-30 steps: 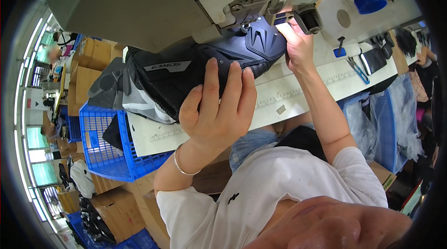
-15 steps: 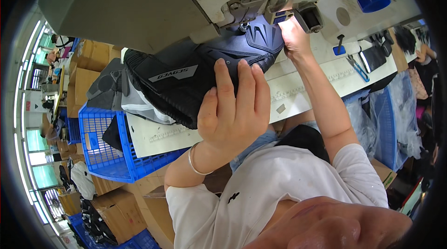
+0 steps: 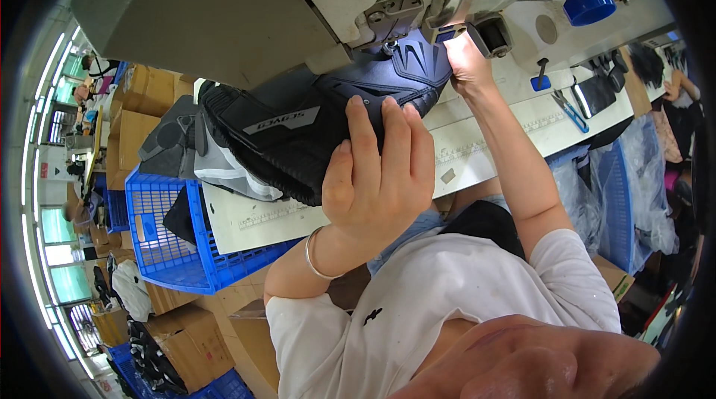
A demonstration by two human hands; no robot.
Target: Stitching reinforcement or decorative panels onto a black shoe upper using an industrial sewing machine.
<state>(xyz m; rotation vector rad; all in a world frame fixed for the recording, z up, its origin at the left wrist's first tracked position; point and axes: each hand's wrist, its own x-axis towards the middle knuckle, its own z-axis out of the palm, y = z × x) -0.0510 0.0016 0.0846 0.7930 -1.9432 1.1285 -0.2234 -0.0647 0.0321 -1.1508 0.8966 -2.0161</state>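
Note:
A black shoe upper (image 3: 287, 153), padded and stitched with a light grey label patch, lies under the head of a sewing machine (image 3: 391, 19). My left hand (image 3: 380, 168) rests on its near side, fingers stretched out and apart, fingertips pressing the surface. At the upper's right end, beside the needle area, my right hand (image 3: 468, 63) grips the edge; its fingers are partly hidden by the upper and a machine part. Light from the machine falls on the ridged end of the upper. The machine body covers the upper's far side.
Grey and black pieces (image 3: 171, 138) lie left of the work, by a blue plastic crate (image 3: 168, 239). Blue-handled snips (image 3: 572, 112) and a dark phone-like object (image 3: 594, 97) lie on the white table (image 3: 261, 231) at right. Cardboard boxes (image 3: 190, 343) stand on the floor.
The upper has shifted slightly right at its left end, and its label patch has tilted a little. My left hand has moved slightly with it; my right hand still holds the same end.

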